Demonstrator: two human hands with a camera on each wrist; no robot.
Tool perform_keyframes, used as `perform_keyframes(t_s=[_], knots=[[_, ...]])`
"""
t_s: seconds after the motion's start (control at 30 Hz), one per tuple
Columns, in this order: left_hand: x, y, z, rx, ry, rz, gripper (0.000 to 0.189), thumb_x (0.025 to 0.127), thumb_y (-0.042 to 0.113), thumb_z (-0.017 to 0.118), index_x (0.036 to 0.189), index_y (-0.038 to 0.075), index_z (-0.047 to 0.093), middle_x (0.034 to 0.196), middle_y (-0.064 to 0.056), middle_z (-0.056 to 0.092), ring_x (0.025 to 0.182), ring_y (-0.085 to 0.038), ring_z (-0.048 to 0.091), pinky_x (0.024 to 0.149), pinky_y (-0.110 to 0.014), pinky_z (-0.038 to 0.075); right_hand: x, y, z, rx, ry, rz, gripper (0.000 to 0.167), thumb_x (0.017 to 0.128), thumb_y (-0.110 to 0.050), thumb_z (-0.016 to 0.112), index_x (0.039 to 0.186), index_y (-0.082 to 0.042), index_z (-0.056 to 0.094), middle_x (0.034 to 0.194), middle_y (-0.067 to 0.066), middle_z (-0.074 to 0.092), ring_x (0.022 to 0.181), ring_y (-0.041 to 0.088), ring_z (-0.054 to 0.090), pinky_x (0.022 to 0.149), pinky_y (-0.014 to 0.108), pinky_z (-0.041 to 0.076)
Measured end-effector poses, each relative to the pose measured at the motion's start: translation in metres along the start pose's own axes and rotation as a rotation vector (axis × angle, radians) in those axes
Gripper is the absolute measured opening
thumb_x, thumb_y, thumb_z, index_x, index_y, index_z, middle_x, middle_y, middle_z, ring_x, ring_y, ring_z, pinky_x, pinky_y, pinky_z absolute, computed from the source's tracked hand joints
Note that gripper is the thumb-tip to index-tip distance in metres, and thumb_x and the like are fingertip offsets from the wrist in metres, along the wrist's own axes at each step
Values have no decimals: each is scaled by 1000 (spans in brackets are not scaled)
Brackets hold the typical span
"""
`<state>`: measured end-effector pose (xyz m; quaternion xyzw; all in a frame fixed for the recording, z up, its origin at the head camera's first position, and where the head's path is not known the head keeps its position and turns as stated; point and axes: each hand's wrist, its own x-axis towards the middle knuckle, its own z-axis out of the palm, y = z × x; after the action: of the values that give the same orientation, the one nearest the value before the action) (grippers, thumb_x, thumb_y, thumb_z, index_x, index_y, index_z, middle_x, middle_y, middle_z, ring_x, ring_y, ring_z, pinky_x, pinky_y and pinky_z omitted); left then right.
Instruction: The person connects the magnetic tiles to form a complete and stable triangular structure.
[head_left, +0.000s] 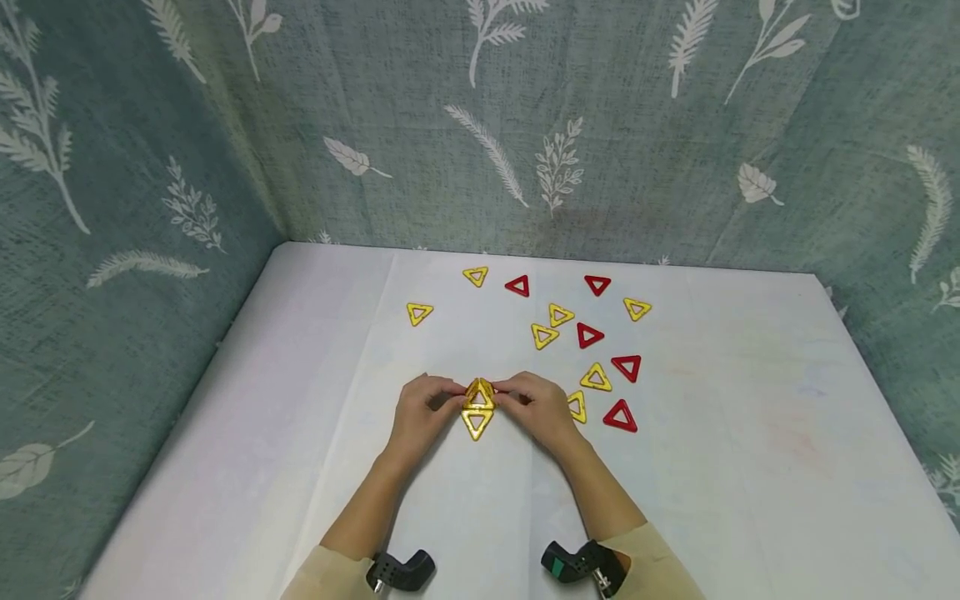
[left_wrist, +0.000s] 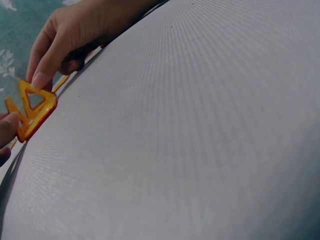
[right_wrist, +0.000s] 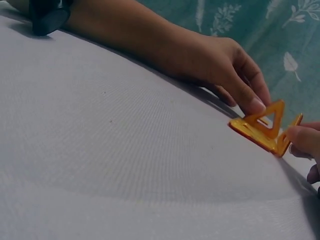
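Note:
Several yellow triangle magnetic tiles (head_left: 477,412) are joined at their edges in the middle of the table. One points toward the person and lies flat; others behind it stand tilted upward. From the left, my left hand (head_left: 417,414) pinches a raised tile between thumb and fingers. My right hand (head_left: 542,410) pinches the opposite raised tile in the same way. In the left wrist view, the right hand's thumb (left_wrist: 41,79) presses on an upright tile (left_wrist: 49,102). The right wrist view shows the left hand (right_wrist: 215,62) gripping its tile (right_wrist: 276,117).
Loose yellow tiles (head_left: 420,306) and red tiles (head_left: 619,426) lie scattered behind and to the right of the hands. One yellow tile is partly hidden by the right hand. The white table (head_left: 750,467) meets green leaf-patterned cloth (head_left: 420,200) at the back and left.

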<state>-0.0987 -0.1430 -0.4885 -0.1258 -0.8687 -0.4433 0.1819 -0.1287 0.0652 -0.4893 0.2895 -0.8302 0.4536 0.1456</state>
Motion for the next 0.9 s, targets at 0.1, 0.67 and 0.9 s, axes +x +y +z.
perform_keyframes(t_s=[0.1, 0.67, 0.9], knots=[[1, 0, 2, 38, -5, 56, 12, 73, 11, 79, 84, 11, 73, 83, 0, 71, 82, -16, 62, 98, -48, 39, 1, -1, 1, -38, -17, -7, 17, 75, -15, 79, 91, -10, 76, 78, -3, 69, 62, 4, 49, 55, 17, 40], [26, -3, 15, 120, -44, 38, 11, 81, 6, 72, 91, 10, 73, 89, -2, 72, 90, -21, 64, 101, -47, 38, 3, -2, 1, -130, -50, 21, 14, 76, -21, 79, 86, -11, 75, 75, -4, 67, 62, 6, 50, 56, 20, 41], [21, -2, 12, 88, -43, -17, 10, 84, 11, 71, 93, 9, 73, 90, -4, 71, 89, -22, 63, 96, -46, 41, 1, -2, 0, -47, -12, 169, 24, 79, -14, 76, 100, -8, 68, 82, 1, 62, 63, 7, 46, 55, 20, 40]])
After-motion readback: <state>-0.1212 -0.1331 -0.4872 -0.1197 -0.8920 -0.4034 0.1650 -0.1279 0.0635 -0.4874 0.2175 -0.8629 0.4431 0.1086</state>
